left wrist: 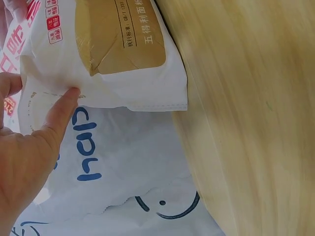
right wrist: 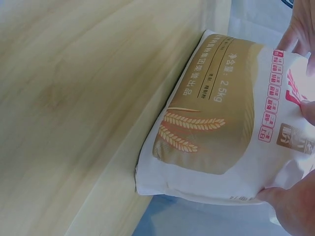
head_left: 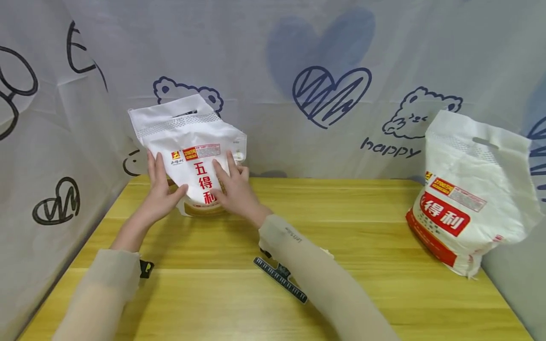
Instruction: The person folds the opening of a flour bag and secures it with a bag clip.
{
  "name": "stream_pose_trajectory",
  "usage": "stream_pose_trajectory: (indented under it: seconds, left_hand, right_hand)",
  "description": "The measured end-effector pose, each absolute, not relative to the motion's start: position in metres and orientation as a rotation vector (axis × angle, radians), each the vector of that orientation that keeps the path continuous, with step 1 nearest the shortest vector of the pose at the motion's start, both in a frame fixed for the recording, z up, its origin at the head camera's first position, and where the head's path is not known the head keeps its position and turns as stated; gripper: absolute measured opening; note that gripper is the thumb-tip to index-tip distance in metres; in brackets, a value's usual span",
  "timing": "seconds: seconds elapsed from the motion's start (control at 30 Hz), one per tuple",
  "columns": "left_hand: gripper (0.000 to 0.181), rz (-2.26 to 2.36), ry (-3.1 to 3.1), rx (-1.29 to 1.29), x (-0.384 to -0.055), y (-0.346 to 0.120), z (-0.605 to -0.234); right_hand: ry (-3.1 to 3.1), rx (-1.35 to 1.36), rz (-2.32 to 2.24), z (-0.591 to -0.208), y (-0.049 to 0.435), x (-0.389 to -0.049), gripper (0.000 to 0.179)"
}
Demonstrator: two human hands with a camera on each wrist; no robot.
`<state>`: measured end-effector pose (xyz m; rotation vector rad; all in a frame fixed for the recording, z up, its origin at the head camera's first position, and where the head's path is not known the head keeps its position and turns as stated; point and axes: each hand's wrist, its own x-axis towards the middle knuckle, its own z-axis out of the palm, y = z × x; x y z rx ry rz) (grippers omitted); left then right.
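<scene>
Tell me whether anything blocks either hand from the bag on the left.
Nothing visible does: the left hand and right hand both touch that bag directly. The other bag stands apart at the right, and the black clip lies near the right sleeve.

We note a pale beige left sleeve and a matching right sleeve, both ending at the wrist. The right cuff bears small dark lettering, only partly legible. A black fitting with a yellow-green detail shows beside the left cuff. We see the left hand and right hand bare.
</scene>
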<state>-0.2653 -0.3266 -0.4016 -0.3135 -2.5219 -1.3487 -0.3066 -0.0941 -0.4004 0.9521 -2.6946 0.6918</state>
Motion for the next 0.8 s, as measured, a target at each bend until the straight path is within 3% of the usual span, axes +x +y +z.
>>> stream_pose_trajectory:
  seconds: [0.53,0.8]
  left_hand:
    - [0.111,-1.154,-2.497,-0.250,-0.260,-0.332,-0.403]
    - [0.092,-0.885,-2.218,-0.342,-0.271,-0.329,-0.396]
  right_hand:
    - [-2.567,0.908,0.953,-0.397,-0.071,-0.311,0.074]
    - [-2.197,0.950,1.173,-0.393,-0.052,-0.320,0.064]
